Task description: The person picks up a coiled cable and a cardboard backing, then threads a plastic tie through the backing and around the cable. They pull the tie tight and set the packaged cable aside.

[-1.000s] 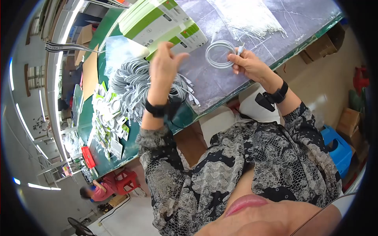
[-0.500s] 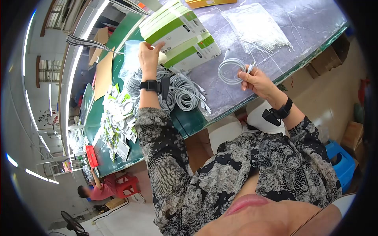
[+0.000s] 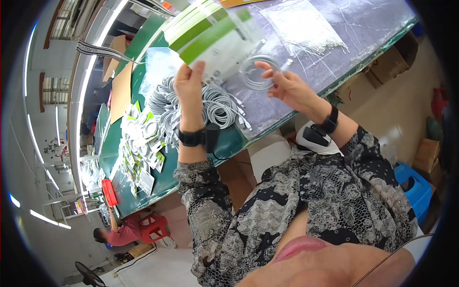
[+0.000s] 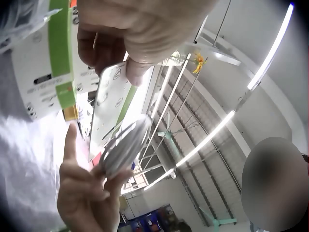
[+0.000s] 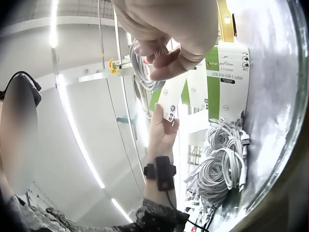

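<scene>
My left hand [image 3: 190, 91] pinches a white and green packaging card [image 4: 107, 108] between thumb and fingers; the card looks blurred in the head view. In my right hand [image 3: 294, 91] is a coiled light grey cable [image 3: 258, 72], held at its side, with a white plug near the fingertips. Card and coil are close together over the table. Behind the card stands a stack of green and white cards [image 5: 229, 82], with print reading USB-A to USB-C cable. A heap of coiled grey cables [image 3: 222, 107] lies just beyond my left wrist.
A clear bag of thin white strips [image 3: 306, 28] lies on the grey tabletop [image 3: 267, 107]. Packaged cables [image 3: 138, 148] are piled farther left on the green surface, near a cardboard sheet [image 3: 120, 93]. Another person [image 3: 119, 234] sits by a red stool [image 3: 154, 228].
My left hand reached toward the card stack and came back holding a card. My right hand kept the coil, shifting it left and up toward the card, with its fingers now spread more.
</scene>
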`<state>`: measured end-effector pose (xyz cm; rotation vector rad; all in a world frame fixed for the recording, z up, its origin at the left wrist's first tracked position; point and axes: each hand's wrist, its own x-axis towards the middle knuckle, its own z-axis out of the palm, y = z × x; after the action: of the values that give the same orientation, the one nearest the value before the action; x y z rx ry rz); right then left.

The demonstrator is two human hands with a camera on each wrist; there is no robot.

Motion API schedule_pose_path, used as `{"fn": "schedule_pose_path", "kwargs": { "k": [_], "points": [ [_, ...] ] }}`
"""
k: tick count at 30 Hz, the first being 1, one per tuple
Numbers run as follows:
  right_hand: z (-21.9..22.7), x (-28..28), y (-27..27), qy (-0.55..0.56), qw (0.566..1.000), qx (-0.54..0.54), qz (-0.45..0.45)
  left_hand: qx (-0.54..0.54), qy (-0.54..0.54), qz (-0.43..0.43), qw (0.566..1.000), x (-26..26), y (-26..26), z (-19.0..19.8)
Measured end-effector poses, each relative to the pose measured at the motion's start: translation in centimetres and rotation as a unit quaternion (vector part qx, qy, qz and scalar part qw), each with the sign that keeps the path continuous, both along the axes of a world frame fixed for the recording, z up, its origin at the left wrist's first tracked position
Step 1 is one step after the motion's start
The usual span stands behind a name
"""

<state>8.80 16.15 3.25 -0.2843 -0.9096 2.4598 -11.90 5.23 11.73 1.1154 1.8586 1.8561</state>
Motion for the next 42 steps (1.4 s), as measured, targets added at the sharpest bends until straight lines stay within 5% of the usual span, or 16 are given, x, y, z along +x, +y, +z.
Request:
{"fn": "schedule_pose_path", "kwargs": {
  "k": [4,7,8,10,11,13,15,20,22,23,25,29,34,37,42],
  "points": [
    [-0.2,-0.8,-0.6,0.003,0.997,-0.033,0.063,-0.041,-0.068,-0.104,0.991,3.6,-0.4,-3.6],
    [-0.4,-0.6,-0.9,0.017,0.998,-0.064,-0.001,0.088,-0.326,-0.207,0.918,6.7,-0.5,-5.0],
    [-0.7,-0.5,-0.9,0.017,0.997,-0.068,-0.015,0.089,-0.329,-0.208,0.917,7.9,-0.1,-6.1],
    [-0.8,-0.4,-1.1,0.017,0.997,-0.072,-0.03,0.032,-0.094,-0.146,0.984,9.9,0.5,-8.2],
    [-0.7,-0.2,-1.4,-0.009,0.997,-0.065,-0.039,0.031,-0.099,-0.145,0.984,10.8,0.8,-8.7],
    [-1.0,0.0,-1.7,-0.043,0.996,-0.06,-0.044,0.174,-0.333,-0.141,0.916,12.2,1.0,-9.2],
    [-1.5,0.4,-2.1,-0.116,0.99,0.044,-0.06,0.148,-0.352,-0.103,0.919,12.5,1.3,-10.0],
    [-2.0,2.5,-1.3,-0.121,0.982,0.101,-0.108,0.124,-0.391,-0.029,0.911,12.1,1.3,-11.3],
    [-2.1,4.5,0.5,-0.283,0.83,0.412,-0.246,0.115,-0.38,-0.01,0.918,12.0,1.0,-10.9],
    [-1.7,5.4,1.2,-0.287,0.83,0.412,-0.242,0.106,-0.364,-0.013,0.925,12.0,0.8,-10.9],
    [0.1,6.9,2.3,-0.304,0.503,0.716,-0.376,0.079,-0.344,-0.018,0.935,12.1,0.4,-11.1],
    [1.5,5.6,1.7,-0.15,0.556,0.784,-0.23,0.039,-0.333,-0.029,0.942,13.2,0.2,-11.0],
    [0.3,5.0,2.5,-0.156,0.598,0.768,-0.171,0.1,-0.418,-0.186,0.884,13.4,-0.7,-10.4],
    [0.2,4.9,2.3,-0.178,0.616,0.754,-0.142,0.105,-0.483,-0.197,0.847,14.1,-0.5,-11.3],
    [0.5,4.9,1.5,-0.179,0.62,0.751,-0.136,0.093,-0.494,-0.189,0.844,14.6,-0.3,-11.8]
  ]
}}
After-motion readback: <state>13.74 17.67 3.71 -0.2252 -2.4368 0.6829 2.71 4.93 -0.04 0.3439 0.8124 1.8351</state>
